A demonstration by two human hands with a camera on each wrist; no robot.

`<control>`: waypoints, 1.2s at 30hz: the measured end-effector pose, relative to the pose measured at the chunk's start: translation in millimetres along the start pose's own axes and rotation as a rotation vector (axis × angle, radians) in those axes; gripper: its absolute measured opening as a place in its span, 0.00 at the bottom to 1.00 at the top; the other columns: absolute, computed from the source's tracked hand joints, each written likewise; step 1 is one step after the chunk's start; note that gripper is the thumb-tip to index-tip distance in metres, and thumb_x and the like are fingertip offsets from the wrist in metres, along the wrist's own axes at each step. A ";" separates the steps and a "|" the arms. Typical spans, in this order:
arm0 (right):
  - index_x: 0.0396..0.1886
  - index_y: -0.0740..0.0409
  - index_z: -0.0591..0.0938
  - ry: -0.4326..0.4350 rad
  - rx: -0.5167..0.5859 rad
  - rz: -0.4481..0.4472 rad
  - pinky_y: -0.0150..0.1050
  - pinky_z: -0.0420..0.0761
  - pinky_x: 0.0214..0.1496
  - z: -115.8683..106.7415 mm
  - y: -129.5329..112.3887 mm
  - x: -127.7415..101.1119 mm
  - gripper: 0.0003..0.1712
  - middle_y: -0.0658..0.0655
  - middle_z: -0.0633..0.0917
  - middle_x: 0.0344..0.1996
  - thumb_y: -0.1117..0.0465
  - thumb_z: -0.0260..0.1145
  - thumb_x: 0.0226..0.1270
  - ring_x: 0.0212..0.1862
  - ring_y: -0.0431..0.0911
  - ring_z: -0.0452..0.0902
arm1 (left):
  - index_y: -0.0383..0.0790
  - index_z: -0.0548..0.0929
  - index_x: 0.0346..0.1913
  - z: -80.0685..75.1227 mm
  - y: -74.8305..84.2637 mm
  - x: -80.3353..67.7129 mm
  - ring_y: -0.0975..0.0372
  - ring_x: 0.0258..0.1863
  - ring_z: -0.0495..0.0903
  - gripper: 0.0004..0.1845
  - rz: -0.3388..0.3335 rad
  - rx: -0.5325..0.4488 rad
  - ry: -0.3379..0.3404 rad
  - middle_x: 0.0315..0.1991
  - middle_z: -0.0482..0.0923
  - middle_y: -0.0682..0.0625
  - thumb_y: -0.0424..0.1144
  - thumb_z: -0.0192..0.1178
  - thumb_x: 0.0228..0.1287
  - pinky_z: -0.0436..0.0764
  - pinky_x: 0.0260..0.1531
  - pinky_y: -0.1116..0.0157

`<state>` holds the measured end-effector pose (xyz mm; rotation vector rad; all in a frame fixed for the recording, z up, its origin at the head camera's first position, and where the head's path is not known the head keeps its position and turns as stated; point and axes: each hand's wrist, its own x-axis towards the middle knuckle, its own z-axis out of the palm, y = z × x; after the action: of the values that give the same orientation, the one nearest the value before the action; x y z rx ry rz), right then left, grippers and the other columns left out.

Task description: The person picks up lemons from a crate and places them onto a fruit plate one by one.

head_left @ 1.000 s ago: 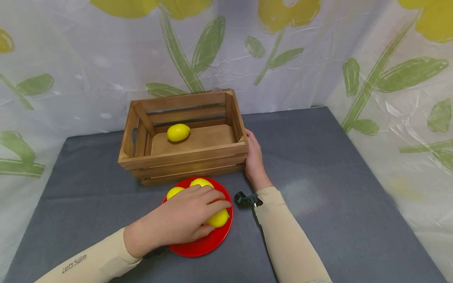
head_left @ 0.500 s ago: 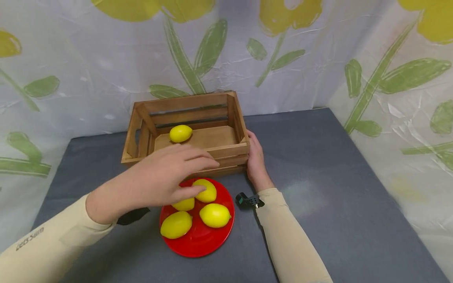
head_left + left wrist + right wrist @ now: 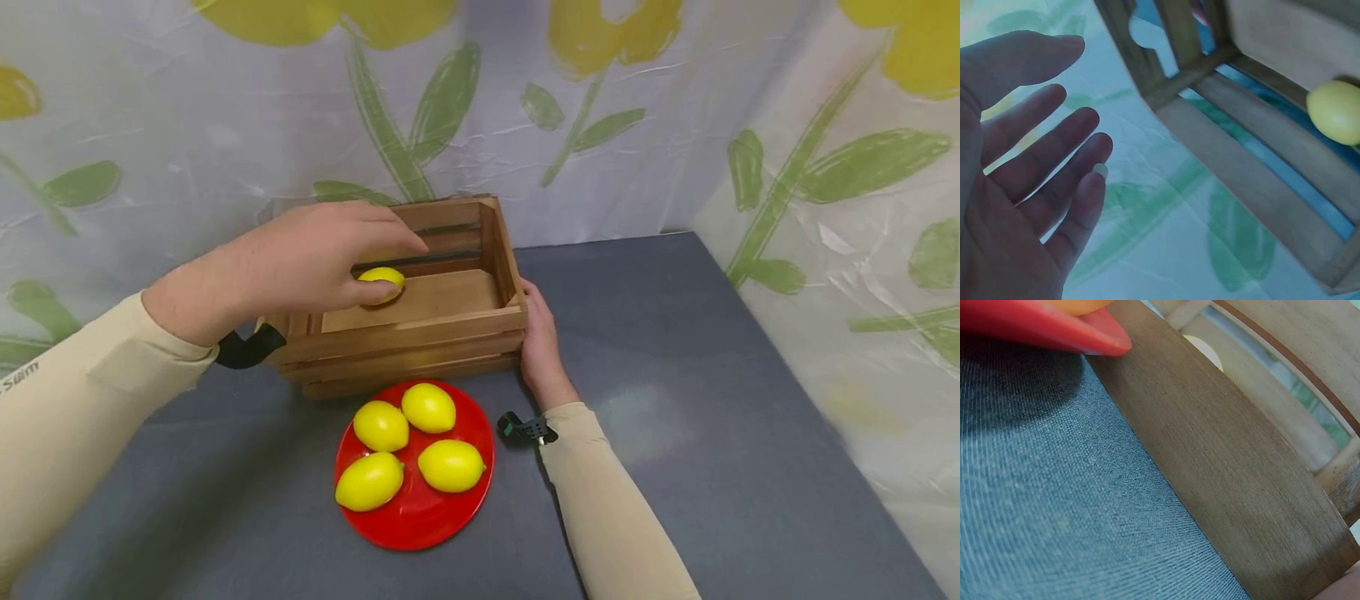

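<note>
A wooden slatted crate [image 3: 420, 329] stands at the back of the grey table, with one yellow lemon [image 3: 384, 280] on its floor. My left hand [image 3: 352, 250] hovers over the crate's left half, just above that lemon. In the left wrist view this hand [image 3: 1029, 175] is empty with its fingers spread straight, and the lemon [image 3: 1337, 112] lies apart from it inside the crate [image 3: 1254, 169]. My right hand [image 3: 538, 337] rests flat against the crate's right end at the front corner. A red plate [image 3: 420, 525] in front of the crate carries several lemons [image 3: 429, 407].
Grey cloth covers the table [image 3: 675, 375], which is bare to the right of the crate. A flower-printed plastic sheet [image 3: 600, 125] hangs close behind and along the right side. The right wrist view shows only the crate's wall [image 3: 1222, 469] and the plate's rim [image 3: 1041, 325].
My left hand lifted off the lemons on the plate and moved up and back over the crate, carrying nothing. The right hand stayed at the crate's corner.
</note>
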<state>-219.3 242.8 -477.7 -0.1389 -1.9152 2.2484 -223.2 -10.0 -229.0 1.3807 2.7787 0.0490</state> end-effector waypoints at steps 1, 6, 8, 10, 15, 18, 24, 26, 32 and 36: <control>0.75 0.50 0.78 0.002 0.000 0.000 0.52 0.72 0.74 0.1 0.0 -0.1 0.28 0.56 0.76 0.75 0.46 0.48 0.87 0.72 0.53 0.72 | 0.50 0.84 0.70 -0.1 -3.7 3.2 0.48 0.70 0.79 0.26 -0.007 -0.003 -0.018 0.68 0.83 0.48 0.43 0.72 0.71 0.80 0.68 0.42; 0.75 0.50 0.78 0.008 0.003 0.001 0.52 0.71 0.75 -1.0 2.3 0.1 0.28 0.56 0.76 0.75 0.46 0.48 0.87 0.72 0.53 0.72 | 0.49 0.83 0.70 6.0 -21.6 20.5 0.46 0.72 0.78 0.25 -0.048 -0.033 -0.099 0.70 0.81 0.47 0.42 0.71 0.73 0.77 0.71 0.41; 0.75 0.49 0.78 0.006 0.008 0.003 0.53 0.71 0.75 -1.1 3.2 -0.2 0.28 0.56 0.76 0.75 0.46 0.49 0.87 0.72 0.53 0.72 | 0.49 0.82 0.71 10.8 -29.2 27.5 0.46 0.72 0.77 0.25 -0.059 -0.042 -0.132 0.71 0.81 0.47 0.42 0.70 0.73 0.77 0.71 0.41; 0.75 0.49 0.78 0.006 0.011 0.003 0.53 0.71 0.76 -1.7 3.9 -0.8 0.28 0.55 0.76 0.75 0.46 0.49 0.86 0.72 0.53 0.72 | 0.48 0.81 0.72 16.4 -37.5 34.3 0.46 0.73 0.77 0.26 -0.069 -0.053 -0.165 0.73 0.79 0.46 0.42 0.70 0.73 0.76 0.72 0.41; 0.75 0.49 0.78 -0.004 0.015 -0.001 0.55 0.71 0.76 -2.6 3.7 -1.6 0.28 0.56 0.76 0.75 0.46 0.48 0.86 0.73 0.54 0.72 | 0.45 0.80 0.73 29.1 -57.7 47.1 0.46 0.70 0.79 0.28 -0.101 -0.084 -0.230 0.73 0.79 0.44 0.41 0.70 0.73 0.78 0.69 0.41; 0.75 0.49 0.78 -0.009 0.011 0.000 0.55 0.71 0.76 -2.7 3.3 -0.1 0.28 0.55 0.76 0.75 0.47 0.48 0.86 0.73 0.53 0.72 | 0.44 0.80 0.73 34.8 -66.7 52.2 0.46 0.68 0.81 0.28 -0.121 -0.080 -0.248 0.72 0.80 0.43 0.40 0.71 0.72 0.80 0.67 0.41; 0.76 0.46 0.78 -0.012 -0.003 0.003 0.56 0.71 0.77 -1.4 1.1 1.1 0.28 0.54 0.76 0.76 0.47 0.48 0.84 0.73 0.53 0.72 | 0.43 0.79 0.74 47.8 -77.9 61.7 0.43 0.71 0.79 0.30 -0.162 -0.050 -0.304 0.74 0.79 0.42 0.41 0.72 0.71 0.79 0.68 0.39; 0.76 0.46 0.77 -0.015 -0.002 0.011 0.57 0.71 0.78 -1.1 0.0 0.1 0.28 0.54 0.75 0.76 0.47 0.48 0.85 0.74 0.54 0.71 | 0.42 0.79 0.74 52.7 -80.4 64.0 0.43 0.71 0.78 0.31 -0.164 -0.050 -0.318 0.73 0.79 0.42 0.41 0.72 0.71 0.79 0.68 0.39; 0.77 0.45 0.77 -0.015 0.008 0.019 0.59 0.70 0.79 -2.1 -2.1 -2.8 0.28 0.54 0.75 0.77 0.47 0.48 0.85 0.75 0.54 0.71 | 0.40 0.78 0.75 61.8 -81.3 68.5 0.44 0.71 0.79 0.32 -0.152 -0.056 -0.332 0.73 0.80 0.42 0.41 0.72 0.71 0.79 0.69 0.39; 0.76 0.45 0.78 -0.013 0.000 0.008 0.57 0.71 0.78 -3.0 -1.8 -1.7 0.27 0.54 0.76 0.76 0.46 0.48 0.85 0.74 0.53 0.72 | 0.41 0.80 0.74 63.3 -79.8 69.6 0.44 0.69 0.81 0.31 -0.139 -0.038 -0.331 0.72 0.81 0.41 0.41 0.73 0.70 0.80 0.67 0.39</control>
<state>-217.0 245.6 -476.5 -0.1331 -1.9247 2.2599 -325.7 -2.1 -297.3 1.0708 2.5716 -0.1195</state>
